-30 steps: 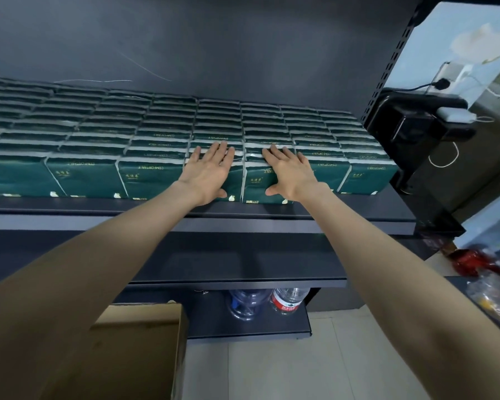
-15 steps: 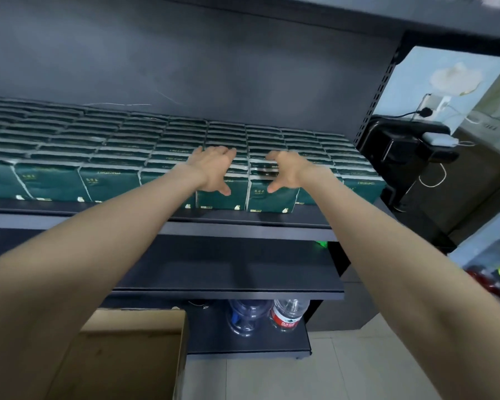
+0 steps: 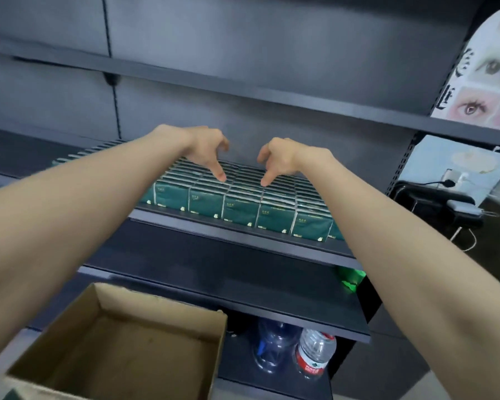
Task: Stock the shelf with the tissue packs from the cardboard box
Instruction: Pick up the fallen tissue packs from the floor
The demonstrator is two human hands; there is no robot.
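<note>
Rows of dark green tissue packs [image 3: 240, 209] fill the black shelf [image 3: 243, 236] at mid height. My left hand [image 3: 205, 153] and my right hand [image 3: 280, 160] hover side by side over the middle rows, fingers loosely curled and thumbs pointing down at the pack tops. Neither hand holds anything; I cannot tell whether the thumbs touch the packs. The brown cardboard box [image 3: 159, 301] stands open at the lower left, and its visible inside shows only bare cardboard.
A bare upper shelf [image 3: 243, 88] runs overhead. Under a lower shelf [image 3: 272, 310] stand two water bottles [image 3: 315, 353]. A green item [image 3: 350, 277] peeks out beside my right forearm. A black device with cables [image 3: 433, 203] and a poster of eyes [image 3: 485, 82] are at the right.
Both hands rose from lying flat on the front packs to hovering above the rows with curled fingers. The view pulled back and tilted up, showing more of the box and the upper shelf.
</note>
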